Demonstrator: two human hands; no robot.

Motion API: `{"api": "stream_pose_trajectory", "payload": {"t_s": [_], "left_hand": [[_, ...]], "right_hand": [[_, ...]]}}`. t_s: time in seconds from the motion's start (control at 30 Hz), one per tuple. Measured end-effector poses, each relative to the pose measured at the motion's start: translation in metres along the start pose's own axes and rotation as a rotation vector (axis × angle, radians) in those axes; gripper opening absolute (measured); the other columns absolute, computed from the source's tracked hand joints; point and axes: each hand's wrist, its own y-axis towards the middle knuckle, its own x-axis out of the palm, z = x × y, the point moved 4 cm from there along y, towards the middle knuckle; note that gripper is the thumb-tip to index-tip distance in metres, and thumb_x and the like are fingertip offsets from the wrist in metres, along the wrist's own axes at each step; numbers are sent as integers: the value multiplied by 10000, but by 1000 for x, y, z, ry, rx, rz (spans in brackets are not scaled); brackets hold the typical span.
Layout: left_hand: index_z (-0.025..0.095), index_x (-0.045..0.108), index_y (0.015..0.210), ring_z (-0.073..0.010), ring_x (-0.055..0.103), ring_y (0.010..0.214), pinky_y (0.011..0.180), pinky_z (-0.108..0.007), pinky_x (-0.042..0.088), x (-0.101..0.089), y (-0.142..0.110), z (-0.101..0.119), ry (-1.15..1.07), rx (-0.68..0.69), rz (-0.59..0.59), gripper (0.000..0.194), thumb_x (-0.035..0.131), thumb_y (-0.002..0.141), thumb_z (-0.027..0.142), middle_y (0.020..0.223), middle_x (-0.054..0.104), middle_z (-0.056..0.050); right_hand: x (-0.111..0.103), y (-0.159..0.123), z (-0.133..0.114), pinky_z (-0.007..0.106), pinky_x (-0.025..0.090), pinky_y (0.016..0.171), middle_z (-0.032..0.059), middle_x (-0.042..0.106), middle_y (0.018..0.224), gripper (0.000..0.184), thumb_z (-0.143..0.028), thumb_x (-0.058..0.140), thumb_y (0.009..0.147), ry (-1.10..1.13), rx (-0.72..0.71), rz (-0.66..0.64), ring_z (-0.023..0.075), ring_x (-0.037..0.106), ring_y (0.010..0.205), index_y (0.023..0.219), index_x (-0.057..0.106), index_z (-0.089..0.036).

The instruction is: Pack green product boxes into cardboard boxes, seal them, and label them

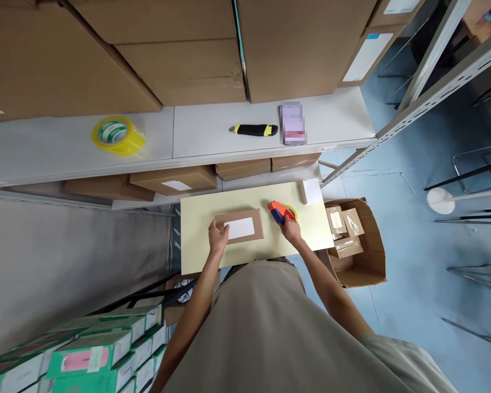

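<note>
On the pale yellow table (200, 256) lies a small brown cardboard box (253, 215) with a white label (241, 227) on top. My left hand (218, 236) grips the box's left end, thumb on the label's edge. To the right of the box, my right hand (291, 229) is closed around an orange and blue tape dispenser (276, 209) that carries a roll of yellow tape. The dispenser is apart from the box. A stack of white labels (311, 191) rests at the table's back right corner.
A shelf (204, 134) behind the table bears a tape roll (120, 136), a box cutter (253, 130), a blurred purple packet (292, 124) and large cartons (180, 71). An open carton (372, 256) with several small boxes stands right. Green-and-white boxes (102, 346) are stacked lower left.
</note>
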Motion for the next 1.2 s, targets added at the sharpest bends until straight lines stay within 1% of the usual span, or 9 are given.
{"api": "stream_pose_trajectory", "payload": {"t_s": [0.1,0.2,0.3,0.5,0.67,0.8,0.9,1.07,1.2], "left_hand": [[185,664,1478,-365,677,1492,1269,-509,540,22,-25,29,-251,-8,-178,558,763,976,407,1497,746,-207],[212,753,1314,-345,763,1353,1203,-500,594,50,-52,76,-439,103,-408,485,837,929,495,1385,807,-178],[225,773,1217,-322,805,1229,1139,-476,632,53,-59,126,-524,220,-374,502,868,910,610,1287,835,-151],[202,756,1282,-316,797,1236,1160,-467,626,-19,-24,206,-631,451,-130,529,840,961,615,1280,839,-131],[203,700,1462,-338,757,1357,1215,-509,602,-73,22,237,-722,517,37,567,805,981,484,1436,781,-131],[219,596,1618,-344,693,1483,1236,-502,593,-76,38,224,-716,401,65,698,811,972,374,1653,668,-160],[224,595,1623,-343,693,1494,1227,-507,602,-66,28,200,-697,304,20,674,784,993,369,1688,642,-179],[229,663,1549,-332,721,1456,1239,-519,579,-44,3,178,-658,264,-72,590,766,1000,417,1619,699,-186],[232,719,1435,-315,730,1428,1208,-481,587,-12,-6,185,-645,274,-194,475,740,984,379,1524,762,-151]], "right_hand": [[-28,-10,2,401,600,781,131,818,1030,417,-478,545,1120,194,-20,66,328,771,875,1390,648,-177],[-67,-18,-20,393,599,741,52,750,876,339,-580,594,1079,551,-173,163,289,707,782,1149,653,-253],[-111,-19,-65,375,618,792,41,745,932,376,-646,612,1070,759,-399,187,259,697,847,1067,628,-270],[-212,5,-176,439,637,933,78,742,1000,331,-546,558,1134,563,-704,256,297,717,925,1263,625,-248],[-270,43,-277,488,620,1107,150,769,1278,370,-401,582,1140,305,-923,349,340,752,1202,1431,569,-172],[-275,81,-337,553,559,1225,193,792,1339,371,-260,583,1111,64,-892,356,353,764,1266,1443,598,-97],[-264,101,-358,542,499,1299,215,828,1318,468,-139,598,1057,-78,-840,323,339,779,1282,1516,601,-51],[-249,111,-370,545,392,1386,330,754,1462,578,12,616,940,-94,-806,319,377,694,1460,1517,617,60],[-243,93,-353,557,294,1453,242,633,1673,602,-72,548,1061,14,-879,432,338,537,1617,1661,536,-32]]}}
